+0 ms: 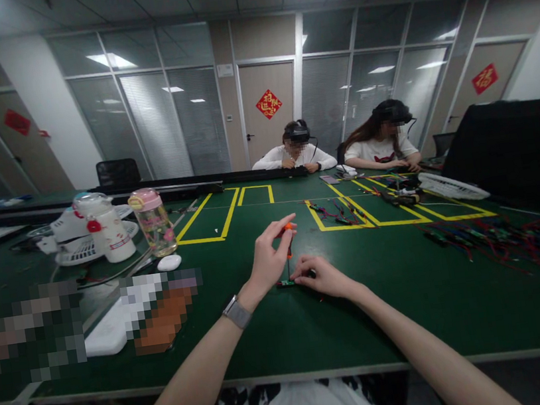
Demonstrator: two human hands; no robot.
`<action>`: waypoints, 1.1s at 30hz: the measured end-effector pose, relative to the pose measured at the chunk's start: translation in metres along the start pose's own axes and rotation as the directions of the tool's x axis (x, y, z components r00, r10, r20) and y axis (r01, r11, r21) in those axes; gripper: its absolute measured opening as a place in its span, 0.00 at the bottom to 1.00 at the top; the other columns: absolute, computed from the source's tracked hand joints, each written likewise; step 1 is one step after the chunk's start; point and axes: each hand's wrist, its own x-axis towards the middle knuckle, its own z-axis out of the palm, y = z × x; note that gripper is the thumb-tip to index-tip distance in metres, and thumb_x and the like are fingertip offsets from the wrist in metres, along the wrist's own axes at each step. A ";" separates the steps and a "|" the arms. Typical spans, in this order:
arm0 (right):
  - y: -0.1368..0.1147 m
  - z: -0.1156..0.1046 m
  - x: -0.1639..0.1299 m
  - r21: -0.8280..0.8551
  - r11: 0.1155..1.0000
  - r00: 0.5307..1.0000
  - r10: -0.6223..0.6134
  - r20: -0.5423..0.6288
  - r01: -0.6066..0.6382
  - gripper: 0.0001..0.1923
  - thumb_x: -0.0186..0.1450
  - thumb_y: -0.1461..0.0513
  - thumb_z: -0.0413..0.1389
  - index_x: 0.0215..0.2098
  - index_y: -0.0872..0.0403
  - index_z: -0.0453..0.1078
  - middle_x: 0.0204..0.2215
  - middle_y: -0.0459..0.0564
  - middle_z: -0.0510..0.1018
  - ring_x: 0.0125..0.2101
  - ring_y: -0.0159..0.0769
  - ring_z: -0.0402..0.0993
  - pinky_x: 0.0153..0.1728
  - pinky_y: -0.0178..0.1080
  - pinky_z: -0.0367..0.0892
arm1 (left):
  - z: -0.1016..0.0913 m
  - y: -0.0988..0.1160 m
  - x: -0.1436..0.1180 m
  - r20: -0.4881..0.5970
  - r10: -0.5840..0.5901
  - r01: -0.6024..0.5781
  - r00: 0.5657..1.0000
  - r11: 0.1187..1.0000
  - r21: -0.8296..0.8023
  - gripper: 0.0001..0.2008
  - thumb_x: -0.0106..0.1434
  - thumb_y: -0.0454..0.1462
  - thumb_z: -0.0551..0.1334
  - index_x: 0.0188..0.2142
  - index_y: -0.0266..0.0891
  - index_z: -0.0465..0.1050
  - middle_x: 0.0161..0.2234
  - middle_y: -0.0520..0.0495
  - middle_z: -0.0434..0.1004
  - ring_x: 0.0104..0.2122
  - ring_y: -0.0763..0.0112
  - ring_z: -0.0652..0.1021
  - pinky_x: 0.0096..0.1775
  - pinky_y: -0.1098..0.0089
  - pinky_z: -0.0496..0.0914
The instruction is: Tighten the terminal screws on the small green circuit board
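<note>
At the left of the frame we see a white bottle (pixel 114 239) just beside a pink-lidded bottle (pixel 154 224). At upper centre we find a red diamond-shaped sign (pixel 268 104) on a door (pixel 250 88), and a black chair (pixel 118 172) farther left.

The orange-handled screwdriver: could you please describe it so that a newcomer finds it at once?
On the green table, look just below the picture's middle. There the left hand holds the screwdriver almost upright, its shaft pointing down at a small green board by the right hand. Its bright orange handle sets it apart from that board.
</note>
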 end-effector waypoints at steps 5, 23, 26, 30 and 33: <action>-0.006 -0.002 -0.001 -0.022 1.000 1.000 0.011 0.015 -0.010 0.07 0.61 0.69 0.58 0.35 0.55 0.79 0.33 0.50 0.76 0.33 0.35 0.72 0.38 0.38 0.67 | 0.000 0.002 0.001 -0.077 0.040 -0.028 0.996 0.989 0.144 0.10 0.64 0.35 0.60 0.45 0.42 0.75 0.37 0.48 0.73 0.37 0.70 0.74 0.40 0.70 0.70; -0.005 0.002 0.000 -0.067 0.998 1.000 -0.003 -0.016 0.002 0.10 0.59 0.72 0.55 0.33 0.57 0.78 0.31 0.50 0.76 0.31 0.33 0.72 0.34 0.35 0.65 | 0.001 0.001 -0.001 -0.074 0.006 0.001 0.997 0.995 0.096 0.13 0.67 0.36 0.57 0.49 0.43 0.74 0.41 0.47 0.71 0.39 0.70 0.75 0.42 0.70 0.70; -0.005 0.002 0.000 -0.077 0.997 1.000 -0.005 -0.020 0.003 0.11 0.59 0.73 0.55 0.33 0.57 0.78 0.31 0.50 0.76 0.31 0.34 0.71 0.34 0.35 0.65 | 0.001 -0.001 -0.001 -0.015 -0.023 0.023 1.000 0.999 -0.022 0.17 0.70 0.36 0.50 0.56 0.44 0.68 0.47 0.45 0.72 0.42 0.70 0.77 0.46 0.68 0.70; -0.007 0.003 0.000 -0.102 0.995 1.000 0.001 -0.023 -0.004 0.11 0.59 0.72 0.54 0.33 0.57 0.78 0.31 0.50 0.76 0.32 0.35 0.72 0.34 0.35 0.64 | 0.002 -0.004 0.000 -0.029 -0.037 0.035 0.999 0.997 -0.073 0.17 0.70 0.37 0.51 0.56 0.43 0.67 0.47 0.44 0.74 0.42 0.69 0.78 0.46 0.66 0.71; -0.009 0.002 0.000 -0.107 0.994 1.000 0.009 -0.019 -0.011 0.11 0.60 0.72 0.54 0.34 0.57 0.78 0.32 0.51 0.76 0.33 0.35 0.72 0.35 0.35 0.64 | 0.003 -0.004 0.000 -0.084 -0.011 0.011 0.996 1.000 0.007 0.13 0.67 0.37 0.57 0.50 0.41 0.72 0.40 0.46 0.74 0.38 0.69 0.77 0.42 0.69 0.71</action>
